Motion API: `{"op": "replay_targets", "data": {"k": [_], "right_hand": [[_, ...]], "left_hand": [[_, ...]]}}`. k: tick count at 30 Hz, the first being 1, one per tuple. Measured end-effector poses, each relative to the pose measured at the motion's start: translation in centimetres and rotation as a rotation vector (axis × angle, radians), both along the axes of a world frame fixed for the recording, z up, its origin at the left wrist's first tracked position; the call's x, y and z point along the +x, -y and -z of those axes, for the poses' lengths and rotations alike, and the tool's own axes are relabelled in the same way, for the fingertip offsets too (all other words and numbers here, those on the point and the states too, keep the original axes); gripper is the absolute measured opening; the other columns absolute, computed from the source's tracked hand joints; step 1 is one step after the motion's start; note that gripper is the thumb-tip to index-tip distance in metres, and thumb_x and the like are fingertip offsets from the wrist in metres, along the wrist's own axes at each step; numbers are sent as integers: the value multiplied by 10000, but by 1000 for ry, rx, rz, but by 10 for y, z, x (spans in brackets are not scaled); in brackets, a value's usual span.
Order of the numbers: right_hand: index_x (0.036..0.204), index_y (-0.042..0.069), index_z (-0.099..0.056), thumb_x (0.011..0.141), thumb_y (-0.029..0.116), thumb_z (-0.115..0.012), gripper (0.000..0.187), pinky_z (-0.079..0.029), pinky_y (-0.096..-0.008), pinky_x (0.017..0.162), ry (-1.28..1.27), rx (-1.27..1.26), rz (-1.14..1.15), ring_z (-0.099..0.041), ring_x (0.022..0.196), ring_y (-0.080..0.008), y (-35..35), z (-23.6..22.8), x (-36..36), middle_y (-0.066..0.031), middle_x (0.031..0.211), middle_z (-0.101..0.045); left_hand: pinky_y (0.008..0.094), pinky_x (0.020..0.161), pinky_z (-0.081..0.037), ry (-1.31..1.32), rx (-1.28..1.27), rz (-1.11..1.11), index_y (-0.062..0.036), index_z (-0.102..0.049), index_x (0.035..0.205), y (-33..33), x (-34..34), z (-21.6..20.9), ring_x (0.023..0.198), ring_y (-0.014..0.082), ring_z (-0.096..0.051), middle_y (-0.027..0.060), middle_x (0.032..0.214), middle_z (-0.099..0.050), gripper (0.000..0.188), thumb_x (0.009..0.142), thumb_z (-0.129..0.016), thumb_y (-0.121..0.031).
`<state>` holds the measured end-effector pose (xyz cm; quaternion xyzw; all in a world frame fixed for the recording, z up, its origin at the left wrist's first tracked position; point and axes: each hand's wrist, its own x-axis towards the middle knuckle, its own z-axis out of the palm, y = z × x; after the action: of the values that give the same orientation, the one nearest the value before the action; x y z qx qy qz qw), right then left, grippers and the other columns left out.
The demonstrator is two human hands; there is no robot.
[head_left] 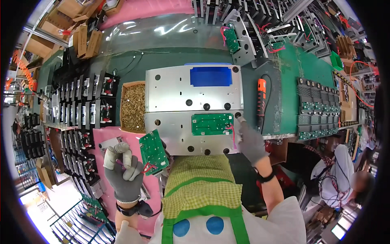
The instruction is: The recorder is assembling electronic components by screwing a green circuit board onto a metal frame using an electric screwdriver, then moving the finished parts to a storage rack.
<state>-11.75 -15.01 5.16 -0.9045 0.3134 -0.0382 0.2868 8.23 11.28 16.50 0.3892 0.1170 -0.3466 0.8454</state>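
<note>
Left hand (122,166): gloved, fingers curled in, purple bit (119,162) showing between them (can't tell if gripped). Loose circuit board (153,150) just right of it. Right hand (252,142) at the near metal plate's (170,136) right edge, grip unclear. Second circuit board (211,125) lies on that plate, right half.

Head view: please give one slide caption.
Gloved right hand at a metal panel bearing a green circuit board; left hand beside another board.
</note>
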Motion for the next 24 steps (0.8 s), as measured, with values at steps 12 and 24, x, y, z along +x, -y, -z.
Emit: {"op": "replay_targets", "data": {"k": [12,24], "right_hand": [[1140,77,-481,773,203,-594,404,-476,-386,509,69,136,-408,-616,591,-287,-56,-102,98,-91,731,-601],[934,126,-585,685,51,-611,262,-444,-351,617,298,-319,-423,-595,732,-261,86,-47,122,-57,758,-582]], "left_hand": [[236,466,-271,567,-107,-136,-6,-537,863,135,-54,-16,431,75,-252,-30,523,-289,445,973,-273,-347],[300,918,-389,604,726,233,-51,-505,1220,160,59,119,1047,157,-496,64,1142,-516,377,864,-391,-99]]}}
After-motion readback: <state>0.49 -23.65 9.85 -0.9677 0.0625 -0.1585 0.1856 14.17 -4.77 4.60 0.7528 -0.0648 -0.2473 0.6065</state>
